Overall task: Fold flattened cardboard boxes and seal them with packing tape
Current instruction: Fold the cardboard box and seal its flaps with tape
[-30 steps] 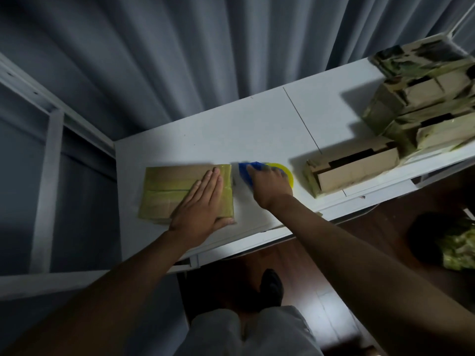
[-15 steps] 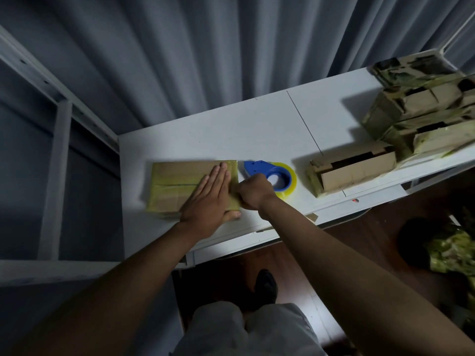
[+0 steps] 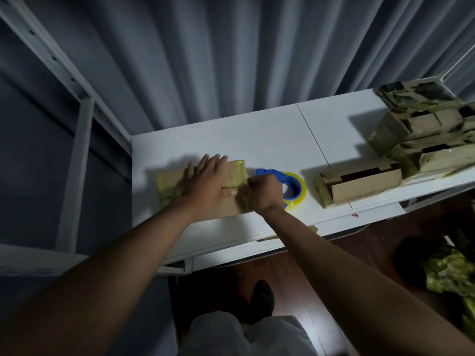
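Left hand [image 3: 205, 185] flat on unlabelled box [image 3: 235, 173]

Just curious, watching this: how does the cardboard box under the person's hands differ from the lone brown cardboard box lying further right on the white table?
The cardboard box under the hands is closed and glossy with yellowish tape; the lone brown box shows a dark open gap. The left hand presses flat on the first and the right hand grips its end; nothing touches the second. Both rest on the white table.

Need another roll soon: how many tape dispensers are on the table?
1. The blue tape dispenser sits on the white table, just behind the right hand. Others may be hidden behind the stacked boxes.
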